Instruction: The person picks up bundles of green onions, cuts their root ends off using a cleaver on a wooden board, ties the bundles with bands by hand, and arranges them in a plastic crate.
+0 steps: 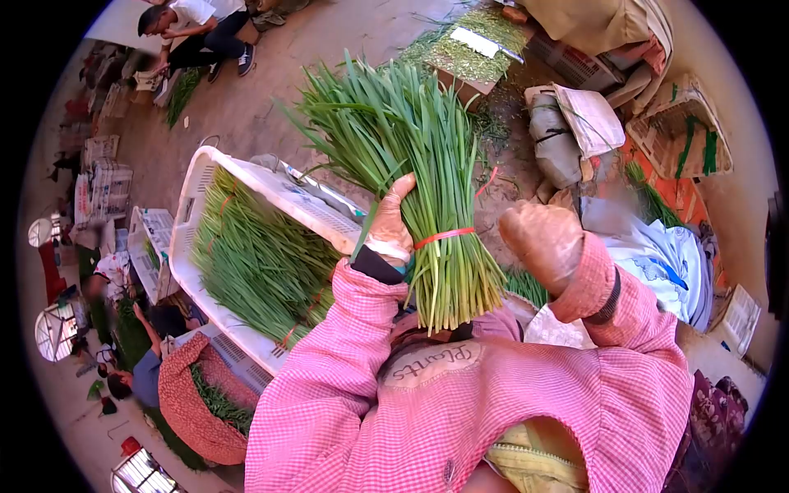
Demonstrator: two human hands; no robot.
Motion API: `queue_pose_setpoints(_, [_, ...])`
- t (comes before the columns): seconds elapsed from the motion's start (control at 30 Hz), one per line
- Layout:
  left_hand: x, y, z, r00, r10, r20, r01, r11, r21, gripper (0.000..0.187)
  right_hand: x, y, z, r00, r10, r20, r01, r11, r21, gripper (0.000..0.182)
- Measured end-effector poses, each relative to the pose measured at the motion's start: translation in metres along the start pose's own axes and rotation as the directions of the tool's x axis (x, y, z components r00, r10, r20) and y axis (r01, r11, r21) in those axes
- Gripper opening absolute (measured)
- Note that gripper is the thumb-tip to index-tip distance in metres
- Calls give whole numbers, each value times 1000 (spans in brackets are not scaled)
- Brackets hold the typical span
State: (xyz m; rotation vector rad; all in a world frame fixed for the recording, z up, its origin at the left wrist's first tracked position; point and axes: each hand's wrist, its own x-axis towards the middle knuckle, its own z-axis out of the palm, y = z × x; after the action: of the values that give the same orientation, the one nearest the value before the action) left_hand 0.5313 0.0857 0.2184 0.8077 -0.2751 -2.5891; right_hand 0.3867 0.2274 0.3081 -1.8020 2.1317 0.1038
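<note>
A large bundle of long green stalks [419, 156] is held up before my chest, leafy ends away from me and pale cut ends toward me. A pink-red band [445, 237] circles its lower part. My left hand [392, 220] is wrapped round the bundle's left side, with white tape on a finger. My right hand [542, 241] is raised to the right of the bundle, apart from it, its fingers curled in; whether it holds something I cannot make out.
A white crate [182, 238] with more green bundles stands at left. A board [468, 86] with clippings and a knife lies ahead. Grey wrapped seat [555, 144], crate [715, 152] and cloth bag [657, 255] are at right. People work at upper left and lower left.
</note>
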Motion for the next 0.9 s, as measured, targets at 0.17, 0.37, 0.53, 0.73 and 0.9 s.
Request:
queue_pose_setpoints(0.17, [-1, -4, -13, 995, 32, -96, -35, 999, -30, 32, -19, -15, 18, 964, -49, -263, 133, 941, 312, 21])
queue_pose_setpoints(0.37, [-9, -8, -1, 972, 38, -231, -45, 999, -25, 30, 5, -44, 37, 942, -300, -151, 318, 941, 117, 12])
queue_pose_setpoints(0.53, [-6, -7, -18, 986, 72, -149, -83, 994, -66, 30, -60, -18, 43, 889, -438, 133, 325, 809, 490, 10])
queue_pose_setpoints(0.73, [-10, -29, -39, 996, 55, 70, -43, 984, -172, 40, -58, 43, 61, 934, 357, 17, -155, 361, 919, 74])
queue_pose_setpoints(0.9, [-24, -56, -29, 980, 34, 198, 37, 938, -345, 46, 4, -2, 66, 942, -118, 313, -311, 34, 950, 71])
